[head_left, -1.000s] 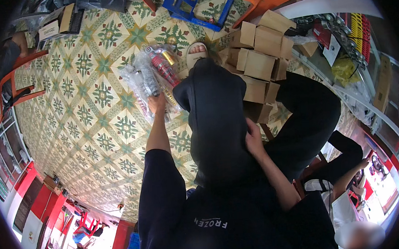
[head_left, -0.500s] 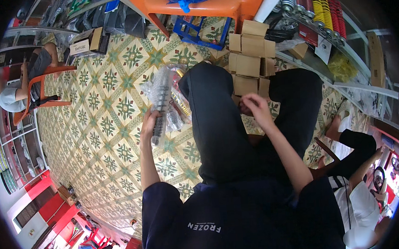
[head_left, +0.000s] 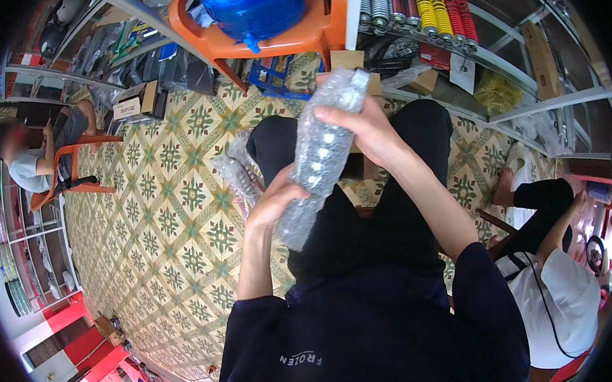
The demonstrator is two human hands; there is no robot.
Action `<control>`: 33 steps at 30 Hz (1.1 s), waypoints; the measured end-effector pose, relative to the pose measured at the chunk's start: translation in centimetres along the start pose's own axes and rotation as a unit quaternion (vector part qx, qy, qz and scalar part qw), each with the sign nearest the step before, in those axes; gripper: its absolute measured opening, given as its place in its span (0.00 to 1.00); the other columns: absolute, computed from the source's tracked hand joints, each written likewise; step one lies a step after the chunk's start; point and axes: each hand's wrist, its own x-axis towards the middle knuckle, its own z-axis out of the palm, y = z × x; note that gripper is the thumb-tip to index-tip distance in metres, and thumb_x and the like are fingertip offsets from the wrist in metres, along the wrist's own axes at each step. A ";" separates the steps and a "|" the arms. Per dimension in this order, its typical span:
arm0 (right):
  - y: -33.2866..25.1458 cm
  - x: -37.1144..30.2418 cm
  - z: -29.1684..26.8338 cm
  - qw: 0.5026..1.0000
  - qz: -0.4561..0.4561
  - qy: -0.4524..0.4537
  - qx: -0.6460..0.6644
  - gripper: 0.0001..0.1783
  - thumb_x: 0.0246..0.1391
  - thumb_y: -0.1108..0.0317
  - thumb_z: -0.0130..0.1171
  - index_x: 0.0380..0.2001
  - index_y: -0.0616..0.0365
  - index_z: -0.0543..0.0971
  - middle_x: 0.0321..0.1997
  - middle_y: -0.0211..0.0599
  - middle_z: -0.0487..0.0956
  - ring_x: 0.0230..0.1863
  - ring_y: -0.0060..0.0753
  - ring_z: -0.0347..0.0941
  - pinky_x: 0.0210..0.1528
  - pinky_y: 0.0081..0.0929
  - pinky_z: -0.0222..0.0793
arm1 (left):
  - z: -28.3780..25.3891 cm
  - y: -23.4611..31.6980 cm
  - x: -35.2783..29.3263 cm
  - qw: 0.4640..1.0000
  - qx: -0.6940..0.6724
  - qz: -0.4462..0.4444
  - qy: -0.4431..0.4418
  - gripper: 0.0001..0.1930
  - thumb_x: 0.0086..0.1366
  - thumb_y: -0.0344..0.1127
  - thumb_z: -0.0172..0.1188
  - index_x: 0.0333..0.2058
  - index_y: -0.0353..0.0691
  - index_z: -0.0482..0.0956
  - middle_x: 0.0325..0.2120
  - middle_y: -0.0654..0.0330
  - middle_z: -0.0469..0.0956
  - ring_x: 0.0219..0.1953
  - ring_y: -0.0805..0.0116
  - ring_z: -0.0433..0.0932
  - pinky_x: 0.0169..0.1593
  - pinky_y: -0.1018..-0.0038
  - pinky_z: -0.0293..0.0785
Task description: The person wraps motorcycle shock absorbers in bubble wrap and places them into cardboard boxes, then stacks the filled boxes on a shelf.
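Observation:
A bubble-wrapped shock absorber (head_left: 321, 151) is held slantwise above my lap, its upper end tilted to the right. My left hand (head_left: 273, 198) is closed around its lower part. Near the upper end, my right hand (head_left: 369, 130) grips it with the thumb across the wrap. The coils inside are only faintly visible through the plastic. On the floor left of my knee lie more plastic-wrapped parts (head_left: 237, 175), partly hidden by my leg and left arm. Cardboard boxes (head_left: 348, 59) stand beyond my hands, mostly covered by the wrapped shock absorber.
Ahead is an orange chair (head_left: 238, 49) bearing a blue water container (head_left: 253, 12), with a blue crate (head_left: 269, 78) beside its legs. Coloured shock absorbers (head_left: 429, 12) line a rack at the far right. One person (head_left: 28, 166) sits at left, another (head_left: 554, 295) close at right.
The wrapped shock absorber has come up from the left side to above my lap. My right hand, earlier between my knees, now grips it too. The view has shifted.

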 end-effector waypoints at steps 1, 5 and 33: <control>-0.8 -0.4 -0.6 1.000 -0.003 0.005 -0.003 0.27 0.45 0.63 0.69 0.47 0.62 0.72 0.42 0.36 0.78 0.44 0.28 0.74 0.47 0.29 0.71 | 1.0 -0.2 1.0 0.999 0.031 0.009 -0.009 0.33 0.44 0.30 0.56 0.54 0.28 0.64 0.36 0.48 0.77 0.33 0.59 0.79 0.40 0.67 0.77; -3.1 -1.3 -2.9 0.991 -0.075 0.052 0.093 0.17 0.46 0.71 0.66 0.39 0.65 0.76 0.34 0.35 0.79 0.33 0.24 0.76 0.37 0.25 0.73 | 3.9 -0.6 6.0 0.985 0.078 0.103 -0.112 0.32 0.50 0.26 0.58 0.56 0.30 0.64 0.49 0.56 0.72 0.46 0.69 0.74 0.54 0.75 0.68; 9.6 -0.9 -12.0 0.965 -0.124 0.195 -0.126 0.19 0.38 0.72 0.68 0.35 0.67 0.75 0.29 0.31 0.76 0.30 0.19 0.72 0.35 0.20 0.68 | -0.9 -9.2 14.7 0.848 0.494 0.114 0.157 0.17 0.51 0.30 0.63 0.37 0.33 0.67 0.34 0.49 0.74 0.39 0.48 0.76 0.41 0.63 0.73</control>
